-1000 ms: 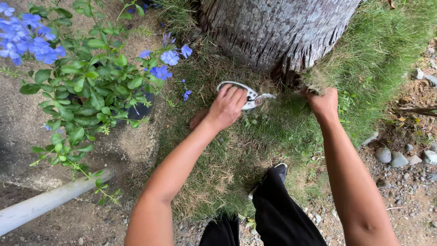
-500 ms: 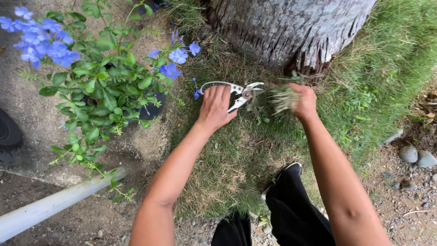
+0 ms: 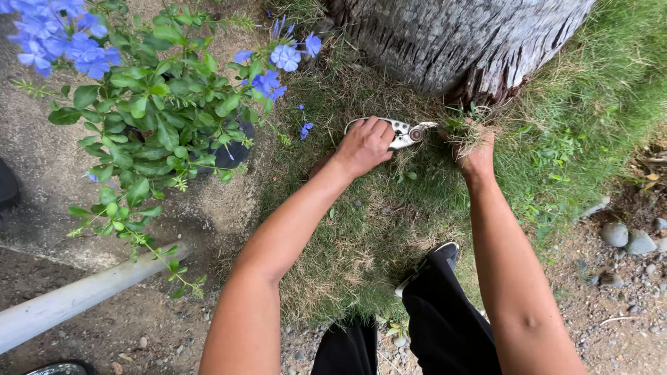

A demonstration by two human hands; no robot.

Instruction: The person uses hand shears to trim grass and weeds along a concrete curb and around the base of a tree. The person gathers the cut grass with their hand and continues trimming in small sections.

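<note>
Our left hand is wrapped tight around the handles of the shears, fingers curled over the top grip so the white handles sit squeezed close together, and the short blades poke out to the right, toward the tuft. We can't really tell whether the blade tips are touching the grass or just beside it, it's too small and messy there. Our right hand is closed in a fist on that tuft of dry, stringy grass, bunching it up so the strands stick out above the knuckles. Both hands sit close together, right at the foot of the trunk, whose grey, cracked bark fills the top of the view. Under our arms is a patchy lawn, half green and half straw-coloured, greener out to the right of the trunk. Down between our forearms we see our black trousers and the toe of a shoe planted on the grass. Off to the left there's a leafy bush with blue flowers over bare dirt, and a pale pipe lying slantwise across the bottom left corner. A few grey stones lie in the dirt at the right edge.
</note>
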